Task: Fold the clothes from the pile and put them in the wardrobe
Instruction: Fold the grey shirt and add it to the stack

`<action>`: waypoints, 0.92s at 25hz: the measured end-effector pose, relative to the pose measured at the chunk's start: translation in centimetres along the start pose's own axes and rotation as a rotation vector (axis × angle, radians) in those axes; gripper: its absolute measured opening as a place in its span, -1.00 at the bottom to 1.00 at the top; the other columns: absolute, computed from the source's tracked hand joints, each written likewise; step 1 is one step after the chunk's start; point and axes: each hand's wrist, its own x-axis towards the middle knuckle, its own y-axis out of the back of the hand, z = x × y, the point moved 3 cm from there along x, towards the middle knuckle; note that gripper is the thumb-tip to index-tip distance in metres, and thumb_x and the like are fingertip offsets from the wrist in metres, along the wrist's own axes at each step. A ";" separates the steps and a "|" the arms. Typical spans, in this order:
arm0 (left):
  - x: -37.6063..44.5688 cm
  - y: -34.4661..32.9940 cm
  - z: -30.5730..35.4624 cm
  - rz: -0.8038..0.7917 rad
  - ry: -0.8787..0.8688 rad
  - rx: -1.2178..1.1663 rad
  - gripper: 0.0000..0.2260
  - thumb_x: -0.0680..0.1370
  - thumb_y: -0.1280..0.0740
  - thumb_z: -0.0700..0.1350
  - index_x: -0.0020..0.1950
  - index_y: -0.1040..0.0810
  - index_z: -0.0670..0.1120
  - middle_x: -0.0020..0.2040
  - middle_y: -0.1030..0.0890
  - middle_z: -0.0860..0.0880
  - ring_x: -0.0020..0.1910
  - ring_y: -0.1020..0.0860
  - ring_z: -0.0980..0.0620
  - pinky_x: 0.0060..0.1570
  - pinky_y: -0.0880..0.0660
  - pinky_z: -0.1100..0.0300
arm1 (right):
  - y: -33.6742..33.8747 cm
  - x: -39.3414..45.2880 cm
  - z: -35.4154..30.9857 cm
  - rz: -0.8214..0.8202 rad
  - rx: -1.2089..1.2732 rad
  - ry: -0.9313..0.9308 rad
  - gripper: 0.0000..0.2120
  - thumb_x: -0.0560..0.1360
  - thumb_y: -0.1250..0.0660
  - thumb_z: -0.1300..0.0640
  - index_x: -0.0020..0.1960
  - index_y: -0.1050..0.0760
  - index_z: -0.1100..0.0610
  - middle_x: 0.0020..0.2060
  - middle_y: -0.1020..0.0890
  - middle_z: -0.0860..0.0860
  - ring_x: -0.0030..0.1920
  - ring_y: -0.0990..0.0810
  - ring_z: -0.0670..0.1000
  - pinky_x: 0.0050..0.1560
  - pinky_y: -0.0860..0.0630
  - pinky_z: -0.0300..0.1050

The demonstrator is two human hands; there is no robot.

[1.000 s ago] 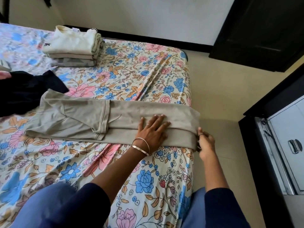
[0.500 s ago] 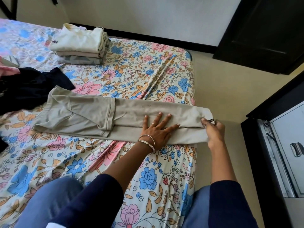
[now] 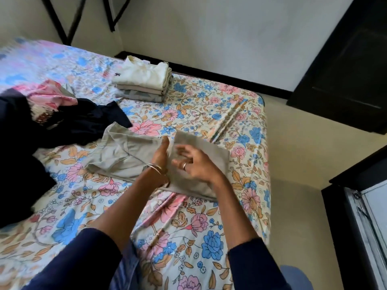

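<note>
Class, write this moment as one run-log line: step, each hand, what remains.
step: folding beige trousers on bed | left hand: holds fold | right hand: on cloth, grip unclear | remaining: dark clothes pile

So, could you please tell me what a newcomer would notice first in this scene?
Both hands, the left hand and right hand, are folding a beige garment at mid-bed. The floral bedsheet spreads beneath it, with a folded stack toward the far edge and dark unfolded clothes at left.
</note>
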 end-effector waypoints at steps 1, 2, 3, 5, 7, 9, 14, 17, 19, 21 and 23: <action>0.5 1.2 0.1 0.049 -0.020 0.090 -0.46 0.47 -0.35 0.25 0.13 -0.57 -0.22 0.01 -0.67 -0.21 -0.21 -0.62 -0.12 -0.13 -0.61 -0.02 | -0.9 -0.2 0.4 -0.003 -0.016 -0.008 -0.58 0.55 -0.36 0.22 0.38 -0.41 0.06 0.29 -0.54 0.03 0.20 -0.55 -0.02 0.14 -0.56 -0.13; 0.5 1.7 0.3 0.106 -0.080 0.198 -0.57 0.48 -0.42 0.08 0.15 -0.57 -0.24 0.08 -0.64 -0.26 -0.20 -0.61 -0.13 -0.11 -0.61 -0.03 | -1.1 -0.5 1.3 0.070 -0.030 -0.031 -0.63 0.56 -0.34 0.21 0.36 -0.44 0.08 0.27 -0.56 0.02 0.14 -0.56 -0.06 0.04 -0.55 -0.27; 0.4 1.8 0.3 0.146 -0.164 0.295 -0.69 0.49 -0.44 -0.10 0.15 -0.58 -0.23 0.11 -0.63 -0.25 -0.18 -0.60 -0.11 -0.09 -0.61 0.00 | -0.6 -1.1 2.3 0.208 -0.028 -0.069 -0.68 0.57 -0.31 0.21 0.32 -0.47 0.11 0.22 -0.59 0.02 0.04 -0.57 -0.11 -0.11 -0.49 -0.42; 0.0 1.2 0.9 0.158 -0.329 0.333 -0.68 0.48 -0.42 -0.28 0.23 -0.56 -0.15 0.13 -0.62 -0.15 -0.11 -0.58 -0.06 -0.06 -0.60 0.07 | 1.0 -2.5 4.7 0.509 -0.028 -0.159 -0.76 0.57 -0.30 0.23 0.23 -0.52 0.15 0.12 -0.63 0.04 -0.13 -0.53 -0.17 -0.32 -0.40 -0.48; -1.1 0.5 2.0 0.065 -0.406 0.176 -0.63 0.48 -0.39 -0.35 0.27 -0.53 -0.13 0.12 -0.61 -0.12 -0.05 -0.58 -0.05 -0.06 -0.58 0.08 | 2.6 -3.4 6.6 0.732 -0.011 -0.234 -0.81 0.57 -0.30 0.23 0.18 -0.55 0.17 0.08 -0.65 0.08 -0.11 -0.55 -0.10 -0.26 -0.42 -0.39; -1.4 1.6 2.8 0.084 -0.422 0.124 -0.61 0.47 -0.39 -0.37 0.26 -0.53 -0.07 0.08 -0.61 -0.06 -0.07 -0.58 -0.02 -0.09 -0.58 0.10 | 3.1 -3.2 7.8 0.783 -0.027 -0.269 -0.81 0.57 -0.33 0.20 0.17 -0.55 0.17 0.05 -0.65 0.07 -0.07 -0.56 -0.02 -0.22 -0.45 -0.29; -0.3 7.4 1.6 0.299 -0.331 0.350 -0.57 0.51 -0.38 -0.25 0.38 -0.44 -0.13 0.27 -0.53 -0.13 -0.01 -0.53 -0.03 -0.06 -0.53 0.14 | 0.9 -0.7 9.3 0.646 -0.128 -0.308 -0.59 0.46 -0.46 0.02 0.20 -0.47 0.21 0.05 -0.61 0.16 -0.02 -0.61 0.17 -0.13 -0.62 0.06; 0.4 8.1 1.4 0.297 -0.375 0.438 -0.51 0.49 -0.42 -0.21 0.41 -0.40 -0.11 0.26 -0.50 -0.08 0.06 -0.50 -0.04 0.12 -0.51 0.06 | -0.4 0.1 9.5 0.603 -0.044 -0.370 -0.49 0.41 -0.50 -0.03 0.22 -0.45 0.21 0.07 -0.61 0.15 0.01 -0.61 0.17 -0.04 -0.61 0.12; 0.9 8.1 1.6 0.354 -0.430 0.478 -0.46 0.45 -0.46 -0.21 0.40 -0.39 -0.05 0.26 -0.51 -0.08 0.13 -0.51 -0.05 0.23 -0.48 0.01 | 0.0 0.1 9.9 0.620 0.104 -0.440 -0.51 0.39 -0.52 -0.07 0.13 -0.49 0.22 0.03 -0.63 0.14 -0.01 -0.63 0.16 -0.05 -0.62 0.11; 1.0 8.2 1.6 0.464 -0.498 0.579 -0.43 0.43 -0.48 -0.21 0.40 -0.38 -0.04 0.27 -0.51 -0.13 0.18 -0.51 -0.11 0.23 -0.48 -0.01 | 0.8 0.1 10.1 0.627 0.346 -0.511 -0.56 0.39 -0.52 -0.07 0.02 -0.54 0.27 -0.07 -0.65 0.13 -0.08 -0.63 0.14 -0.15 -0.62 0.03; 0.4 7.9 1.6 0.586 -0.614 0.878 -0.45 0.46 -0.44 -0.19 0.42 -0.37 -0.07 0.29 -0.46 -0.18 0.22 -0.46 -0.18 0.20 -0.45 -0.02 | 1.3 0.3 9.8 0.593 0.513 -0.556 -0.64 0.43 -0.51 0.05 0.01 -0.56 0.32 -0.08 -0.65 0.17 -0.09 -0.64 0.14 -0.23 -0.59 -0.03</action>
